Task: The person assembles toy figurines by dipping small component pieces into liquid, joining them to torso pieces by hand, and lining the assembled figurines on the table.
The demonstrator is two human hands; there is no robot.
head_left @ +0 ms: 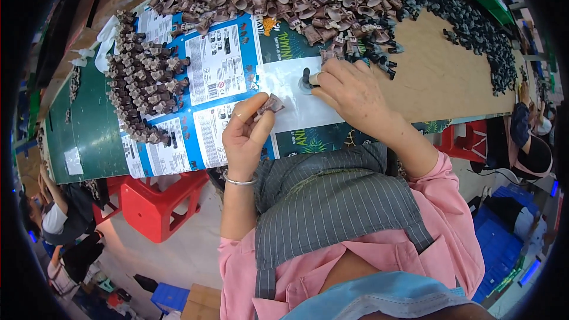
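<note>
My left hand (246,133) is raised over the near edge of the table, thumb and fingers pinching a small brown plastic toy part (271,105). To the right, my right hand (354,92) is low over a white sheet (284,86), its fingers drawn together. Its fingertips are beside a small dark upright piece (306,76) on a round greyish base. Whether the fingers grip that piece or something pale next to it is hidden. Just beyond this hand lies the edge of a large heap of brown hollow toy parts (308,0).
Rows of brown-and-dark toy figures (145,83) stand on printed sheets (216,62) at the left. Dark small parts (474,35) are spread over brown cardboard (441,71) on the right. Red stools (157,204) stand below the table edge. Other people work at both sides.
</note>
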